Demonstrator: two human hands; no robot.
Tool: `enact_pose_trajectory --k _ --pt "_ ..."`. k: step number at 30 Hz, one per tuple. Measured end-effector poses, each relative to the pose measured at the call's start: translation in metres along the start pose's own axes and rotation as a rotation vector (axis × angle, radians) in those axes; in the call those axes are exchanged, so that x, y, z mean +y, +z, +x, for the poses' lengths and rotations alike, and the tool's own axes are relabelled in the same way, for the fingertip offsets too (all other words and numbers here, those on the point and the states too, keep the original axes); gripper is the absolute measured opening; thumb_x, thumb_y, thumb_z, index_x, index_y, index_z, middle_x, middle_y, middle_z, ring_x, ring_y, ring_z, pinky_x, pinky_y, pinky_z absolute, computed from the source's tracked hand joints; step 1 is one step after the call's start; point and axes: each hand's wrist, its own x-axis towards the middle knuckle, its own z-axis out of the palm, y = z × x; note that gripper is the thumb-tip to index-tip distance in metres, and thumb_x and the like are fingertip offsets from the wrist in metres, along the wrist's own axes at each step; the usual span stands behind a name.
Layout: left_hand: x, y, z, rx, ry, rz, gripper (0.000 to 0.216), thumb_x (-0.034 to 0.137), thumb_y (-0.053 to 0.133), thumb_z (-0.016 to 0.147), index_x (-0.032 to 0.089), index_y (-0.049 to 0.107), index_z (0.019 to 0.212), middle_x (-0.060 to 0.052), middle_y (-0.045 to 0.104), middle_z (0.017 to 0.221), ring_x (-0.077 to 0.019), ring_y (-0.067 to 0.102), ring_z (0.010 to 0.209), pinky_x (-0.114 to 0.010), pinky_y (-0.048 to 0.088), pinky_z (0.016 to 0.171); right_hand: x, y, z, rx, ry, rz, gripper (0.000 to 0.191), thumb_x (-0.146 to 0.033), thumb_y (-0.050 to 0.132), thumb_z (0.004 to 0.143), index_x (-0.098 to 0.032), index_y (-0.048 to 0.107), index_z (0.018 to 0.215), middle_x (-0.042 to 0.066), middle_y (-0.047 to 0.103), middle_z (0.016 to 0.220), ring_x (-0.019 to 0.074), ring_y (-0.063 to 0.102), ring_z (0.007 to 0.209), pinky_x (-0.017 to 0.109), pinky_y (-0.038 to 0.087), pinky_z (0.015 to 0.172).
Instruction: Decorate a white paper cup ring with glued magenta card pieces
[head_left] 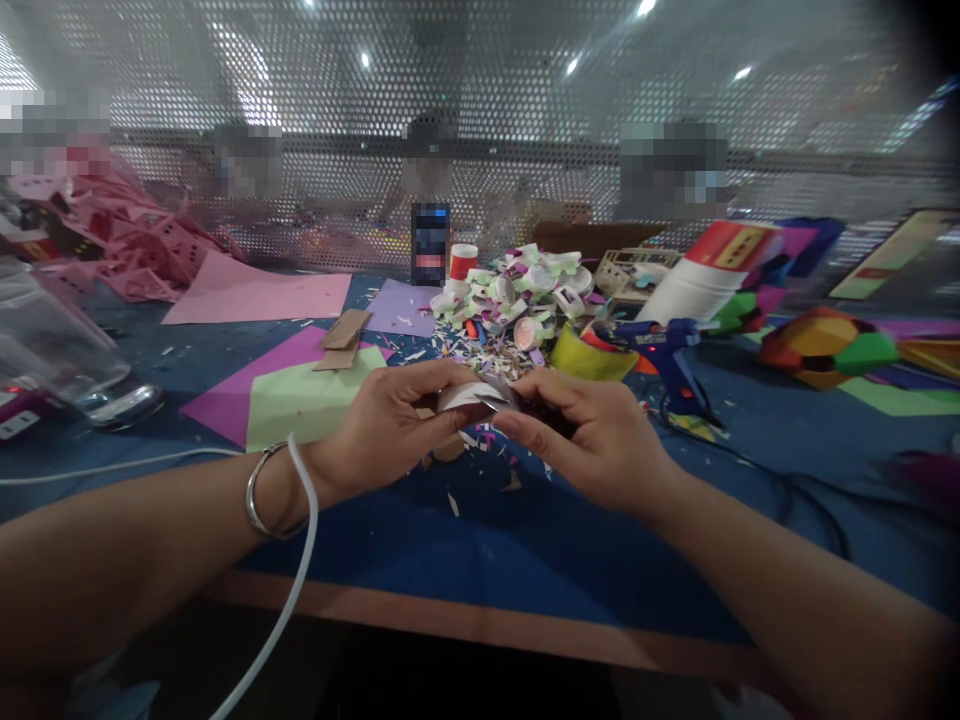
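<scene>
White cable (296, 570) hangs at seven o'clock; left hand (390, 425) and right hand (592, 435) both pinch the paper piece (466, 396); thumbs close to its edge should steady it

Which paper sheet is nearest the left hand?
The light green sheet, lying on the magenta sheet beside the left hand, which pinches a white paper piece. The pink sheet and lavender sheet lie farther back.
</scene>
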Motion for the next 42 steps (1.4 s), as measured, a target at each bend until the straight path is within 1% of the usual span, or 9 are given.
enact_pose_trajectory --k 6,15,21,26,29,33,36,39,42 --pt "0.006 0.0 -0.002 -0.017 -0.105 -0.014 0.012 0.025 0.068 0.086 0.016 0.068 0.078 0.002 0.058 0.065 -0.0079 0.05 0.058 -0.019 0.042 0.053 -0.001 -0.001 0.0 -0.007 -0.05 -0.049 0.033 -0.044 0.061 0.097 -0.016 0.062 0.079 -0.006 0.047 0.059 0.0053 0.039 0.05 0.021 0.031 0.048" --pt "0.005 -0.004 0.005 -0.088 -0.161 -0.064 0.02 0.027 0.068 0.084 0.015 0.062 0.07 0.002 0.055 0.063 -0.0078 0.048 0.058 -0.02 0.038 0.053 0.0 0.001 0.0 -0.031 -0.004 -0.029 0.037 -0.045 0.057 0.098 -0.017 0.056 0.073 -0.006 0.039 0.058 0.0058 0.033 0.049 0.023 0.028 0.047" --pt "0.004 -0.004 0.008 -0.162 -0.237 -0.166 0.019 0.026 0.068 0.085 0.014 0.063 0.071 0.001 0.058 0.065 -0.0083 0.05 0.06 -0.021 0.041 0.055 0.002 -0.001 0.002 -0.044 0.007 -0.02 0.037 -0.043 0.057 0.098 -0.017 0.056 0.072 -0.006 0.041 0.059 0.0062 0.036 0.051 0.023 0.029 0.049" --pt "0.004 -0.003 0.008 -0.192 -0.302 -0.231 0.017 0.026 0.068 0.086 0.014 0.064 0.075 0.001 0.06 0.065 -0.0087 0.054 0.059 -0.021 0.045 0.056 0.001 0.0 0.002 -0.064 0.03 0.014 0.039 -0.044 0.055 0.099 -0.017 0.058 0.07 -0.005 0.044 0.059 0.0071 0.039 0.052 0.024 0.03 0.05" --pt "0.004 -0.003 0.008 -0.223 -0.36 -0.256 0.018 0.029 0.068 0.086 0.014 0.063 0.078 0.001 0.06 0.067 -0.0089 0.056 0.059 -0.021 0.046 0.056 0.0 -0.001 0.002 -0.063 0.083 0.074 0.04 -0.047 0.057 0.098 -0.017 0.059 0.07 -0.005 0.044 0.059 0.0077 0.04 0.053 0.024 0.03 0.05" --pt "0.003 -0.004 0.008 -0.255 -0.453 -0.274 0.021 0.034 0.069 0.087 0.014 0.064 0.085 -0.001 0.063 0.074 -0.0095 0.059 0.061 -0.021 0.047 0.056 0.005 -0.003 0.006 -0.004 0.244 0.241 0.043 -0.055 0.061 0.093 -0.018 0.056 0.072 -0.006 0.039 0.057 0.0071 0.031 0.049 0.025 0.023 0.045" --pt "0.001 -0.003 0.007 -0.252 -0.503 -0.344 0.024 0.036 0.072 0.086 0.014 0.064 0.087 -0.001 0.064 0.074 -0.0091 0.058 0.061 -0.021 0.046 0.056 0.015 -0.003 0.008 0.017 0.333 0.365 0.045 -0.06 0.061 0.091 -0.019 0.057 0.073 -0.007 0.036 0.055 0.0072 0.029 0.048 0.026 0.019 0.044" --pt "0.001 -0.002 0.007 -0.241 -0.538 -0.419 0.024 0.035 0.074 0.083 0.014 0.063 0.088 0.0 0.064 0.073 -0.0083 0.057 0.06 -0.02 0.045 0.055 0.021 0.0 0.009 -0.011 0.377 0.458 0.043 -0.06 0.062 0.091 -0.019 0.059 0.077 -0.008 0.034 0.054 0.0068 0.027 0.046 0.026 0.017 0.044" --pt "0.001 -0.001 0.008 -0.258 -0.565 -0.444 0.023 0.033 0.076 0.081 0.013 0.065 0.087 0.0 0.064 0.074 -0.0081 0.056 0.059 -0.018 0.045 0.051 0.02 0.005 0.008 -0.055 0.408 0.582 0.043 -0.059 0.065 0.09 -0.018 0.059 0.079 -0.009 0.036 0.055 0.006 0.025 0.047 0.025 0.017 0.044"
